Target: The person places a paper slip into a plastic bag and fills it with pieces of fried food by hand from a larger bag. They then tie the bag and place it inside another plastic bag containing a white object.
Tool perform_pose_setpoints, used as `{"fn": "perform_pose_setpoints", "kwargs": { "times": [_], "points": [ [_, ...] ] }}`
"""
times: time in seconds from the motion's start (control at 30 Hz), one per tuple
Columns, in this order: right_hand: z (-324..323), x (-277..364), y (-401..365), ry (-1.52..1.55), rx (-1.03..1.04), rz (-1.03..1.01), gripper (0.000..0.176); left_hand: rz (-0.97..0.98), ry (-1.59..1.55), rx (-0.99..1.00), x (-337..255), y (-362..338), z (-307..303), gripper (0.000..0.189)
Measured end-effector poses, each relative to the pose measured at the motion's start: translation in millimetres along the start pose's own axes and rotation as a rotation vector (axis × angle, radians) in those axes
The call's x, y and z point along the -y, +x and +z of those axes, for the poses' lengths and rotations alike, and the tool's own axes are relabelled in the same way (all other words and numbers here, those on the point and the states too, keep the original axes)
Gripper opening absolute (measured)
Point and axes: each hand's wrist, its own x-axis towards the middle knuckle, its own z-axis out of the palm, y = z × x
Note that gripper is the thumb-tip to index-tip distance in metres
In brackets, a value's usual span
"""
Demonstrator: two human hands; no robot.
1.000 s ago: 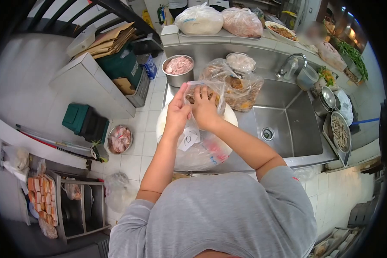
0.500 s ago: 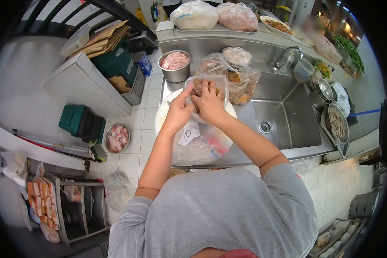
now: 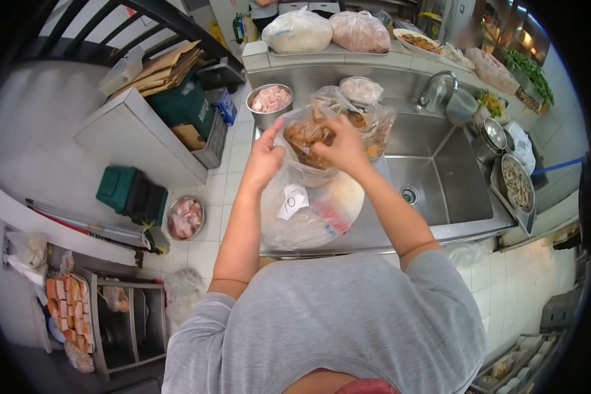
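Both hands are at a clear plastic bag (image 3: 306, 172) with brown meat (image 3: 302, 136) inside, above a round white board (image 3: 349, 197). My left hand (image 3: 266, 157) is closed on the bag's left edge. Bent over the bag's right side, my right hand (image 3: 341, 146) has its fingers curled against the brown meat; whether plastic lies between is hard to tell. Below are flat plastic bags (image 3: 302, 226) and a white paper (image 3: 293, 201) marked 10. Just behind sits a larger bag of brown meat (image 3: 377, 134).
A metal pot of pink meat (image 3: 271, 100) stands at the counter's back left. To the right is the steel sink (image 3: 440, 171) with its faucet (image 3: 433, 82). A bowl of meat (image 3: 185, 218) sits on the floor at left. Filled bags (image 3: 299, 31) line the ledge.
The bag's mouth is wider and more of the brown meat shows. My hands have moved apart, the right one up and to the right, the left one slightly left.
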Motion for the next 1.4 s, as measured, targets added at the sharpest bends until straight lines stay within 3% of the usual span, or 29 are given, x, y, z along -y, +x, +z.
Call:
{"fn": "perform_pose_setpoints", "kwargs": {
  "times": [0.13,0.2,0.27,0.37,0.47,0.5,0.57,0.63,0.7,0.8,0.9,1.0,1.07,1.17,1.27,1.33,1.4],
  "points": [
    [-55.4,5.0,9.7,0.597,-0.004,0.209,0.037,0.0,0.018,-0.009,-6.2,0.5,-2.1,0.067],
    [-77.7,0.3,10.6,1.009,-0.152,0.296,0.027,0.007,0.023,-0.036,-5.0,-3.2,-2.4,0.066],
    [-107.9,-15.7,8.9,1.068,-0.217,0.236,0.025,0.006,0.02,-0.04,-3.1,-7.1,-7.7,0.066],
    [-141.1,-42.0,-4.0,0.857,-0.176,0.239,0.024,0.033,-0.049,-0.019,-4.9,-16.5,-9.5,0.065],
    [-134.7,-82.1,-26.3,0.525,-0.087,0.411,0.024,0.065,-0.081,-0.006,-8.2,-23.5,-6.4,0.064],
    [-125.0,-81.8,-34.9,0.366,-0.098,0.502,0.025,0.068,-0.083,-0.001,-8.7,-25.2,-5.3,0.064],
    [-83.0,-130.4,-60.7,0.086,-0.14,0.449,0.038,0.095,-0.088,0.009,-6.3,-25.2,-4.6,0.064],
    [-36.3,-163.6,-90.5,0.102,-0.066,0.673,0.047,0.111,-0.098,0.015,-5.1,-23.7,-4.3,0.064],
    [-0.2,-189.9,-122.2,-0.091,0.31,0.672,0.061,0.113,-0.116,0.018,-4.1,-24.3,-3.5,0.063],
    [7.8,-191.9,-116.2,-0.248,0.431,0.652,0.071,0.114,-0.087,0.007,-4.6,-25.9,-2.1,0.064],
    [-14.8,-195.1,-101.0,0.071,0.602,0.731,0.073,0.121,-0.108,-0.001,-3.9,-28.2,0.6,0.063],
    [-47.9,-159.3,-66.6,-0.067,0.593,0.564,0.061,0.096,-0.088,0.007,-3.5,-30.0,3.3,0.064],
    [-60.7,-130.2,-39.2,0.122,0.337,0.376,0.05,0.103,-0.09,0.011,-1.9,-29.8,4.4,0.065],
    [-86.8,-40.8,-4.9,0.834,0.371,0.265,0.038,0.112,-0.092,0.02,-3.5,-29.4,9.2,0.066],
    [-61.3,-1.0,16.5,0.858,0.64,0.067,0.033,0.096,-0.097,0.022,-1.9,-28.9,13.9,0.068],
    [-21.6,-1.9,34.9,0.266,0.709,-0.072,0.039,0.087,-0.094,0.029,-1.4,-28.8,15.6,0.069],
    [35.4,-19.3,34.8,-0.295,0.613,0.005,0.054,0.087,-0.081,0.045,-1.8,-29.1,17.4,0.07]
  ]
}}
